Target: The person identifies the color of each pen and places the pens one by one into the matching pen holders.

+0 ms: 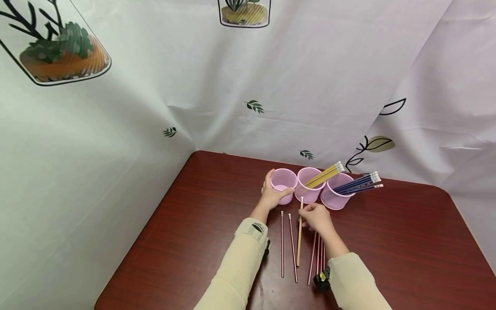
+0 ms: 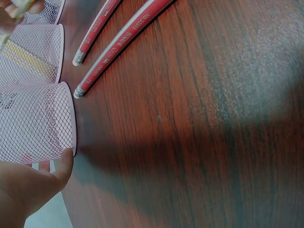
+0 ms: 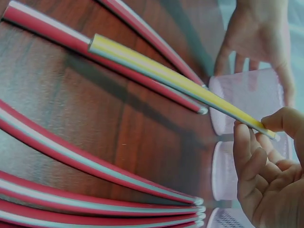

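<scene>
Carefully, the right hand [image 1: 317, 217] pinches a yellow pencil [image 1: 299, 241] while the left hand [image 1: 270, 196] grips the left cup [image 1: 284, 178]. A loose pinch might drop the pencil.

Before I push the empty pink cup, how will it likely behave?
The empty cup is probably light, given its thin mesh walls. It could tip or slide easily, with nothing inside. The left hand gripping it may limit that.

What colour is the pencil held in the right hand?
The pencil is yellow; it shows best in the right wrist view.
</scene>
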{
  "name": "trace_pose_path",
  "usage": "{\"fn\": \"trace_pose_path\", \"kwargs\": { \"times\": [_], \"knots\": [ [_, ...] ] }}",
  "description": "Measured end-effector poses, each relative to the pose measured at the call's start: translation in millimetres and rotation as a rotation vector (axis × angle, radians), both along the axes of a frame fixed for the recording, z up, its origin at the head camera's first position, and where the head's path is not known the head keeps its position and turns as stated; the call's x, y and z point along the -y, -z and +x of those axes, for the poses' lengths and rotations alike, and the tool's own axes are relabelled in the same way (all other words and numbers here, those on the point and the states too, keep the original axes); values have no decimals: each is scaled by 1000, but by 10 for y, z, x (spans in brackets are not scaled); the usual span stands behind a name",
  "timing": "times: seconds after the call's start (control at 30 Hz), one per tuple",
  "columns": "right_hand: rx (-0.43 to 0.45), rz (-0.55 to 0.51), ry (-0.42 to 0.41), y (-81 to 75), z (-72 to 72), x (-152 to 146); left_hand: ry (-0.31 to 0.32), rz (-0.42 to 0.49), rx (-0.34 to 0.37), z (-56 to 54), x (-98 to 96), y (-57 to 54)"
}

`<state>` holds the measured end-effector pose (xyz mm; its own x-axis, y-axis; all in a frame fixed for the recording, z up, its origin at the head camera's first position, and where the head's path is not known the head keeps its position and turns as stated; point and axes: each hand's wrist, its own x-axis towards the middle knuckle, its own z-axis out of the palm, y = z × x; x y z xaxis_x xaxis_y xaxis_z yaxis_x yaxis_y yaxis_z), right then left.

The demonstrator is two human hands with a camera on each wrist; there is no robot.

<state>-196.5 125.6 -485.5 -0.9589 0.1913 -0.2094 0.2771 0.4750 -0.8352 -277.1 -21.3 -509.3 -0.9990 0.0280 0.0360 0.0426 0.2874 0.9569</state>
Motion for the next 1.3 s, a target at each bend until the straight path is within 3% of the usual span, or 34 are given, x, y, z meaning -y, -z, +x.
{"fn": "trace_pose_path", "kwargs": {
  "times": [0.27, 0.57, 0.83, 1.03, 1.17, 1.3],
  "knots": [
    [-84, -23, -12, -188, -32, -42, -3, -31, 29, -15, -6, -14],
    [-162, -117, -1, -423, -119, -150, 0, -26, 53, 6, 1, -29],
    [-189, -20, -3, -607, -197, -267, -3, -26, 51, -4, -7, -10],
    [-279, 49, 12, -820, -230, -332, -3, -23, 42, -6, -10, -3],
    [-310, -3, 42, -963, -251, -388, -3, -23, 44, -5, -11, -4],
    [-374, -32, 123, -1082, -264, -437, -4, -25, 45, -10, -12, 0]
  ]
}}
